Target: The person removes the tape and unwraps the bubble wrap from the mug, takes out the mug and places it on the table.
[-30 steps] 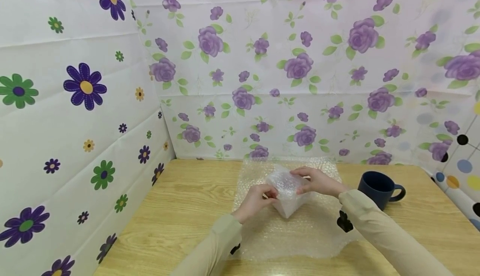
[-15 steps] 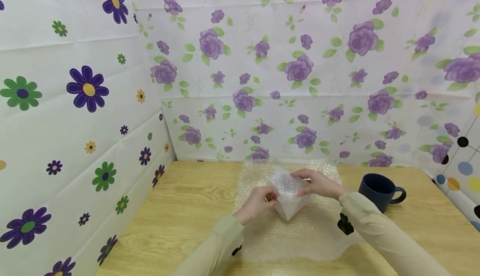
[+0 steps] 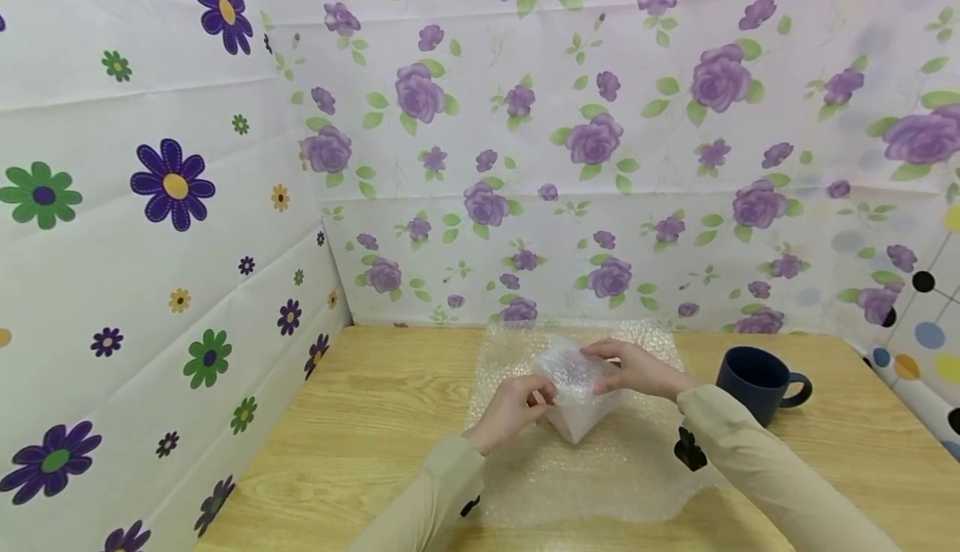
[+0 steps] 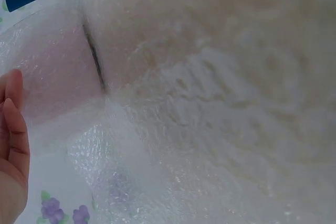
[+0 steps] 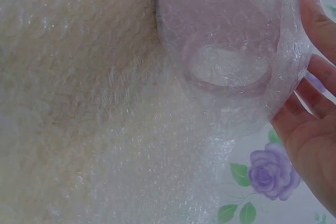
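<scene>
A pale pink mug point(image 5: 231, 72) shows through layers of bubble wrap point(image 3: 600, 477), its looped handle visible in the right wrist view. The wrapped bundle point(image 3: 573, 406) stands on the spread sheet at the middle of the table. My left hand point(image 3: 512, 406) pinches the wrap at the bundle's left side, thumb and forefinger close together. On the other side my right hand point(image 3: 633, 367) grips the bundle, with its fingers at the back and its thumb nearer me. In the left wrist view, the wrapped pink wall point(image 4: 58, 72) lies beside the left fingertips.
A dark blue mug point(image 3: 757, 383) stands upright on the wooden table point(image 3: 360, 427), just right of the sheet and close to my right sleeve point(image 3: 750, 444). Flower-patterned cloths point(image 3: 525, 160) hang behind the table and along its left side.
Both hands stay at the bundle with only slight finger movement on the left. The head view has shifted a little.
</scene>
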{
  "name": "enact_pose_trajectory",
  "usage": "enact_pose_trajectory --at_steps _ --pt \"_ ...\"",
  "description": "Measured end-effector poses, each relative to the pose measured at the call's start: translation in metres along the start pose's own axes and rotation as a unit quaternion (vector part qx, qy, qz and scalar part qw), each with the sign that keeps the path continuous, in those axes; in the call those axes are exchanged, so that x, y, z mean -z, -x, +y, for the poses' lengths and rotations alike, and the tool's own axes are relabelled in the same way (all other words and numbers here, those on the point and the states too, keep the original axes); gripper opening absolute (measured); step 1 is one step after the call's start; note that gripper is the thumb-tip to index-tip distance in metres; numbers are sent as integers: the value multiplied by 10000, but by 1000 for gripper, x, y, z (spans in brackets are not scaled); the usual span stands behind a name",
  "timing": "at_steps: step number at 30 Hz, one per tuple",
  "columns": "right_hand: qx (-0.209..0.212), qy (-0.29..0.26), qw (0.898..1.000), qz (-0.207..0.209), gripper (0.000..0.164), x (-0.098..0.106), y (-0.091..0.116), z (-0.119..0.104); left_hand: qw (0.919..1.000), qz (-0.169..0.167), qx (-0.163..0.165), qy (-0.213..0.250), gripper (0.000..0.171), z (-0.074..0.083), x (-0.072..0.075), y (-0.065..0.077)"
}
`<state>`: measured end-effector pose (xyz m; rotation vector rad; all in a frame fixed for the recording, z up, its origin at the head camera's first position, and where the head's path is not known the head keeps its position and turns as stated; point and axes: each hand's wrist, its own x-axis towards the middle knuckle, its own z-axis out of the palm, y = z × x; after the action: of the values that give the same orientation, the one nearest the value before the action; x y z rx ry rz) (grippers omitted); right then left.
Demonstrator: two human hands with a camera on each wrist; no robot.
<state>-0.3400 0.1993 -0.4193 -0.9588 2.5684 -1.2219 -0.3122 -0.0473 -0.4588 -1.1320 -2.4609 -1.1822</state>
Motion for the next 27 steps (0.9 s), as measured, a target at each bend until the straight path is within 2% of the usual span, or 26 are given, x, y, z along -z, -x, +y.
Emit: enact_pose_trajectory --at_steps 5,9,19,27 --pt "1 48 10000 -13 67 -1 -1 4 9996 -40 227 136 13 3 -1 0" --pt "3 35 10000 11 67 -1 -2 7 9994 -106 277 184 12 4 -1 0" --pt "36 135 9999 50 67 -2 -1 1 9964 -443 655 298 12 6 3 -2" --pt "12 110 9999 93 67 -2 -2 4 9898 -812 947 688 12 12 10 -2"
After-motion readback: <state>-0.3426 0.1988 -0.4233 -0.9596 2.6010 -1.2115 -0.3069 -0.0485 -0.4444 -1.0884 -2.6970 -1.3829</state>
